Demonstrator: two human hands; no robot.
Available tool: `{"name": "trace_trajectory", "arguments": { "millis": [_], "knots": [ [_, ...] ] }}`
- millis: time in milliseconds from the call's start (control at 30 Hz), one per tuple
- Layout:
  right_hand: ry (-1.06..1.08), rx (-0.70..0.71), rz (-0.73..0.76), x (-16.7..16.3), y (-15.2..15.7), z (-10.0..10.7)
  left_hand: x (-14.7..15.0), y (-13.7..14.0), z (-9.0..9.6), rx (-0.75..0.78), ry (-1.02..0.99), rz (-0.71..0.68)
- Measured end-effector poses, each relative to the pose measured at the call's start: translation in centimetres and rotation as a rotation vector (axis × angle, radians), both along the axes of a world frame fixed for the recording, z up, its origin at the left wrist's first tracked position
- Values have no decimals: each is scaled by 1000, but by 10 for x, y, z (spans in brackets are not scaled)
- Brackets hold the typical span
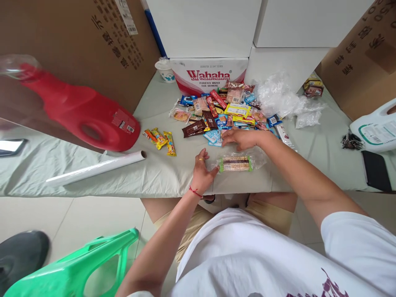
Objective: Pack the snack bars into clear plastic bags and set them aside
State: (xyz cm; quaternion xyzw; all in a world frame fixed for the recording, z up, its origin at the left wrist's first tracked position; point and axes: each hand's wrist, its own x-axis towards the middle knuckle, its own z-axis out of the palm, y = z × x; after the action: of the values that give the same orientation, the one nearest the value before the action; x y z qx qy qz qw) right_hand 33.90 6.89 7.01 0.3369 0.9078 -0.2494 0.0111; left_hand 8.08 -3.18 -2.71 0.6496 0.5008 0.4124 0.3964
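A wrapped snack bar (pixel 236 163) with green ends lies on clear plastic film (pixel 259 160) near the table's front edge. To its left is my left hand (pixel 202 171), fingers apart, the thumb tip at the film's left end. My right hand (pixel 243 138) reaches over the front of a snack pile, its fingers stretched down beside small light-blue packets (pixel 213 137); whether they touch is unclear. Brown packets (pixel 194 128), a yellow packet (pixel 237 109) and red bars (pixel 218 99) lie in the pile behind. Several small yellow packets (pixel 170 143) sit apart on the left.
A white film roll (pixel 95 168) and a red jug (pixel 93 119) are at left. Crumpled clear plastic (pixel 278 97) lies right of the pile, before white boxes (pixel 204 27) and a Wahaha carton (pixel 210 76). A black phone (pixel 375 170) and white bottle (pixel 375 128) are far right. A green stool (pixel 71 268) stands below.
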Motion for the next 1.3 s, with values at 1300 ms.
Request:
{"name": "trace_trajectory", "arguments": {
  "millis": [1300],
  "knots": [
    [-48,106,-544,-87,-147,-50,-21,42,50,-529,9,-199]
  ]
}}
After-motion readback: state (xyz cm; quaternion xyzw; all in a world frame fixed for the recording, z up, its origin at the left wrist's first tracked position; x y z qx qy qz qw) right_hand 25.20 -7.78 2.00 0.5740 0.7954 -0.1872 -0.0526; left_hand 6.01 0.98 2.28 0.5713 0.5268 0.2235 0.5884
